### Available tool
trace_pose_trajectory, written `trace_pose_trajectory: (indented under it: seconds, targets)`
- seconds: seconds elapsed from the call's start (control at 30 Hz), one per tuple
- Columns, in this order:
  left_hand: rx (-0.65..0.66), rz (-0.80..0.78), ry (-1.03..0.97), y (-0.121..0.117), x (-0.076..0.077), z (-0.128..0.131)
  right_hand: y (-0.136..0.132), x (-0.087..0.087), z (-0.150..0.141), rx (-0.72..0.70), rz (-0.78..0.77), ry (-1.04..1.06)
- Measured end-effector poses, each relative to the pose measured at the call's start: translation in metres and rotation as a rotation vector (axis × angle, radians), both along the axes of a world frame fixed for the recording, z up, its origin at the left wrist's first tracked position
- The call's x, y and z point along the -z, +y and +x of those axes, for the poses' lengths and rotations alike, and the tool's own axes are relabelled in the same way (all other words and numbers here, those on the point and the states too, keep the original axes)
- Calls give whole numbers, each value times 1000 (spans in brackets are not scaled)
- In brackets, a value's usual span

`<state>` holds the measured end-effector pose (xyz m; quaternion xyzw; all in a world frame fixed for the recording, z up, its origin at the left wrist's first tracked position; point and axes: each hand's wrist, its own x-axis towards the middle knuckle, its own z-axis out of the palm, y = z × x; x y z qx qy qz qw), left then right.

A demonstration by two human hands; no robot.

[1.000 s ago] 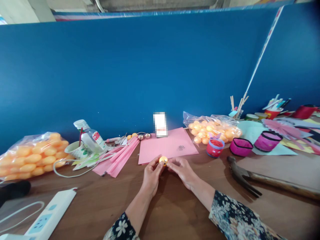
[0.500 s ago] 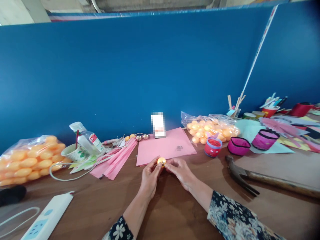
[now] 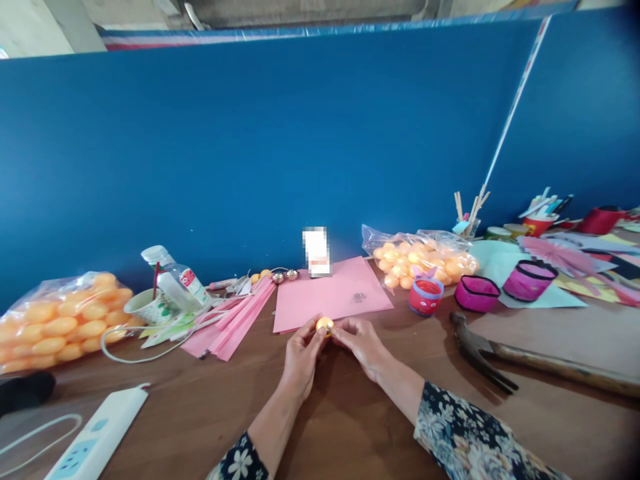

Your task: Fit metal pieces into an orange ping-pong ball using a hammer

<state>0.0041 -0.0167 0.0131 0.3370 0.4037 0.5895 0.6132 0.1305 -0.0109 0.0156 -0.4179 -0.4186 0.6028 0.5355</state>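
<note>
Near edge: brown surface (image 3: pixel 350 427), white power strip (image 3: pixel 107 420) lying at an angle front left, off to the side of the hands.

Left hand (image 3: pixel 300 360): grip closed, thumb and fingers round a small orange ball (image 3: pixel 325 323), likely to steady it. Ball is up front and centre between both hands, near edge of pink paper just beyond. Right hand (image 3: pixel 363 343): fingertips nearly together at ball's right side, by a small shiny spot; looks like fine work on that spot. Can't tell if this grip has a piece of its own. Both wrists are low, probably for support.

Claw hammer (image 3: pixel 550 363) lies flat to the right, handle pointing outward, head toward the middle; seems parked within reach.

Past the hands: pink paper sheets (image 3: pixel 320 303), tiny shiny pieces (image 3: pixel 359 297) on top, maybe so they show up and don't scatter. Left: folded pink paper strips (image 3: pixel 240 320), clear bag of orange balls (image 3: pixel 65 323), patterned cup (image 3: pixel 150 308), tilted plastic bottle (image 3: pixel 180 285). Right: red cup with lilac rim (image 3: pixel 426 301), open magenta band with black trim (image 3: pixel 477 300).

Farther: second clear bag of orange balls (image 3: pixel 415 259), then blue partition (image 3: pixel 320 133) behind, which backs the row.
</note>
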Motion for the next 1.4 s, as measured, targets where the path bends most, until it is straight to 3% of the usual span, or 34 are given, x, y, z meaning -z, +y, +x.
trace_pose_trajectory:
  seconds: [0.67, 1.07, 1.2, 1.4]
  targets:
    - [54, 7, -67, 0, -9, -1, 2, -1, -1, -19, 40, 19]
    - [-45, 26, 178, 5, -1, -1, -1, 6, -7, -2, 261, -153]
    - [47, 49, 107, 2, -4, -1, -2, 4, -7, -51, 227, -63]
    - [48, 58, 29, -1, -5, -1, 0, 7, -6, -55, 179, -31]
